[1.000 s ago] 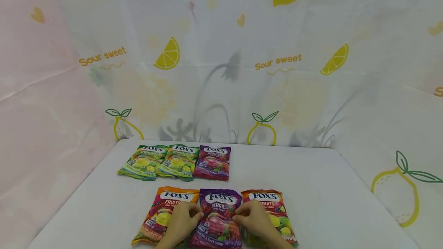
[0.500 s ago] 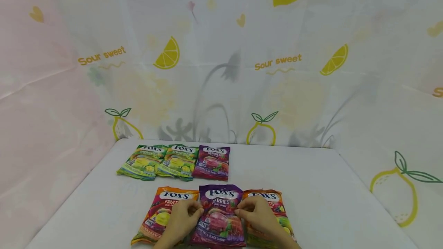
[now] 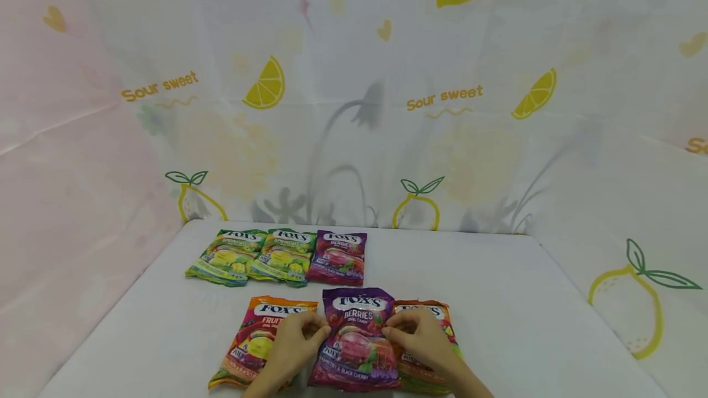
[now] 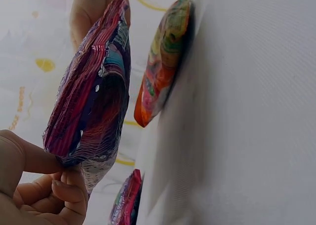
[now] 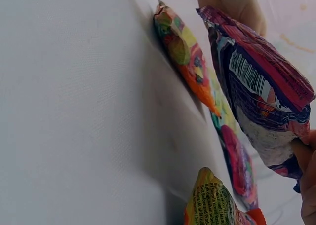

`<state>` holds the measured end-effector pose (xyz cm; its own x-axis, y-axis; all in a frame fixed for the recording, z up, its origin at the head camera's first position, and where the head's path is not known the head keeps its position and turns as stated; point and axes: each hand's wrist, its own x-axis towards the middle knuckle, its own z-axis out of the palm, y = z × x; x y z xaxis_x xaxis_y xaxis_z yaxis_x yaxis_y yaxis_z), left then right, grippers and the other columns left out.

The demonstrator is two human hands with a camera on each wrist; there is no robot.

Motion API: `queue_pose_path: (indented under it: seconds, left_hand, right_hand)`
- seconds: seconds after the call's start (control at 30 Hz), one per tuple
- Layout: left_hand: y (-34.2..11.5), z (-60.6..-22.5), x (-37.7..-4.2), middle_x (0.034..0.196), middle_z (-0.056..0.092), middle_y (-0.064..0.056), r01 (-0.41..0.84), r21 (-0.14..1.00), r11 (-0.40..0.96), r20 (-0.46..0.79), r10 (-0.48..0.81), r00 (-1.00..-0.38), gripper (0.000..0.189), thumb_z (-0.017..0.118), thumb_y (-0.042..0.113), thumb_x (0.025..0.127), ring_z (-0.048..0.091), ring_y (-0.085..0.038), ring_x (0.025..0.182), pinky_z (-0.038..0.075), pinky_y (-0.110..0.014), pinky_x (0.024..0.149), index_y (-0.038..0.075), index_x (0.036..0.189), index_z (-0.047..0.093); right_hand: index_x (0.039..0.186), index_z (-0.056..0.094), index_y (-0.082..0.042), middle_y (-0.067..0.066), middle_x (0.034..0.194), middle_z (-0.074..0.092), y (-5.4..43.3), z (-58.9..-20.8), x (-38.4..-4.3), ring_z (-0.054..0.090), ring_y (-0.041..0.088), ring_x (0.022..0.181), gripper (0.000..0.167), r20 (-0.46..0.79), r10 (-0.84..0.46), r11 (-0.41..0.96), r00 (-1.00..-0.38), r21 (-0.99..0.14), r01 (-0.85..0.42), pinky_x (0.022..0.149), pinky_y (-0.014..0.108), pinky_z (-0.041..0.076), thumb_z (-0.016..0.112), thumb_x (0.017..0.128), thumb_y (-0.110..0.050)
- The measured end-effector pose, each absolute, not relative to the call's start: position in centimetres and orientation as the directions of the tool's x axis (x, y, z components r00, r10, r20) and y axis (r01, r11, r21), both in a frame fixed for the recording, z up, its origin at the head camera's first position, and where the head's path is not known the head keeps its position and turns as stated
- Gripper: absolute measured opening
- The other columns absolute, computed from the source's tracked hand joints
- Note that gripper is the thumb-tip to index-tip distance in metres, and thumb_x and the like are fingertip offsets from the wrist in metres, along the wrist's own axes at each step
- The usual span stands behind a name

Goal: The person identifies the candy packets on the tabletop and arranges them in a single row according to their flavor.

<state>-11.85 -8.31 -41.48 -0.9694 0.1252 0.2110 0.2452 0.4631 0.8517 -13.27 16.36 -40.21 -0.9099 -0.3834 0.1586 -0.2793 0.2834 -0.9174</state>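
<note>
Both hands pinch the side edges of a purple Fox's Berries candy bag [image 3: 356, 343], which is raised off the table in the wrist views. My left hand [image 3: 295, 346] has thumb and fingers on its left edge; my right hand [image 3: 423, 339] grips the right edge. Beneath and beside the left hand lies an orange Fox's Fruits bag [image 3: 249, 349]. Another orange Fruits bag [image 3: 426, 379] lies at the right, partly covered by the right hand and the held bag. In the left wrist view, the raised bag's bottom seam [image 4: 74, 106] faces the camera.
Along the back left of the white table [image 3: 470, 287] lie two green Spring Tea bags [image 3: 227, 257] [image 3: 283, 257] and a second purple Berries bag [image 3: 338, 258], side by side. A lemon-printed cloth [image 3: 354, 140] stands behind the table.
Held by both hands, the front Berries bag has risen and shifted slightly right, now covering more of the right-hand Fruits bag. The other bags have stayed in place.
</note>
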Motion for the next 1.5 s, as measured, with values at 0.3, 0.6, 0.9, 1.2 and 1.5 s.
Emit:
queue_pose_path:
  seconds: [0.3, 0.6, 0.9, 1.2, 1.5]
  left_hand:
    - [-8.0, -40.9, -11.8, 0.073, 0.063, 0.0, 0.258, 0.857, 0.447, 0.229, 0.118, -0.966, 0.008, 0.069, 0.01, 0.083, 0.054, -0.007, 0.062, 0.046, -0.021, 0.057, 0.003, 0.081, 0.067]
    - [-7.3, -40.3, -12.5, 0.072, 0.064, 0.0, 0.258, 0.86, 0.44, 0.226, 0.126, -0.966, 0.009, 0.069, 0.01, 0.084, 0.054, -0.009, 0.061, 0.046, -0.021, 0.057, 0.002, 0.081, 0.069]
    - [-6.6, -39.7, -13.2, 0.073, 0.063, 0.0, 0.21, 0.868, 0.45, 0.181, 0.105, -0.978, 0.008, 0.069, 0.009, 0.083, 0.05, -0.012, 0.064, 0.043, -0.022, 0.059, 0.001, 0.083, 0.069]
    - [-5.8, -39.7, -14.3, 0.074, 0.063, -0.001, 0.211, 0.867, 0.452, 0.193, 0.085, -0.977, 0.007, 0.068, 0.008, 0.083, 0.05, -0.012, 0.067, 0.043, -0.023, 0.062, 0.001, 0.083, 0.069]
    - [-5.1, -39.4, -15.4, 0.076, 0.063, -0.003, 0.255, 0.874, 0.414, 0.242, 0.085, -0.967, 0.011, 0.069, 0.01, 0.083, 0.049, -0.013, 0.066, 0.042, -0.022, 0.06, -0.001, 0.085, 0.07]
  right_hand:
    - [0.088, 0.069, 0.009, 0.015, 0.075, 0.068, 16.8, -39.9, -13.4, 0.061, 0.013, 0.058, 0.016, 0.177, -0.38, 0.267, -0.908, -0.919, -0.291, 0.05, 0.028, 0.051, 0.064, 0.085, -0.006]
    - [0.085, 0.069, 0.01, 0.016, 0.073, 0.067, 17.4, -39.3, -13.6, 0.06, 0.01, 0.057, 0.015, 0.241, -0.379, 0.268, -0.894, -0.895, -0.355, 0.051, 0.029, 0.052, 0.065, 0.084, -0.004]
    - [0.091, 0.067, 0.011, 0.013, 0.072, 0.066, 18.0, -39.0, -14.0, 0.061, 0.015, 0.054, 0.018, 0.171, -0.37, 0.278, -0.913, -0.917, -0.285, 0.05, 0.039, 0.054, 0.062, 0.087, -0.006]
    - [0.089, 0.068, 0.01, 0.015, 0.076, 0.066, 18.6, -38.8, -14.9, 0.061, 0.014, 0.061, 0.018, 0.183, -0.354, 0.29, -0.917, -0.911, -0.294, 0.056, 0.034, 0.054, 0.062, 0.087, -0.007]
    - [0.088, 0.069, 0.008, 0.014, 0.077, 0.066, 19.3, -38.1, -15.9, 0.058, 0.013, 0.063, 0.016, 0.23, -0.334, 0.335, -0.914, -0.878, -0.343, 0.058, 0.025, 0.049, 0.064, 0.086, -0.008]
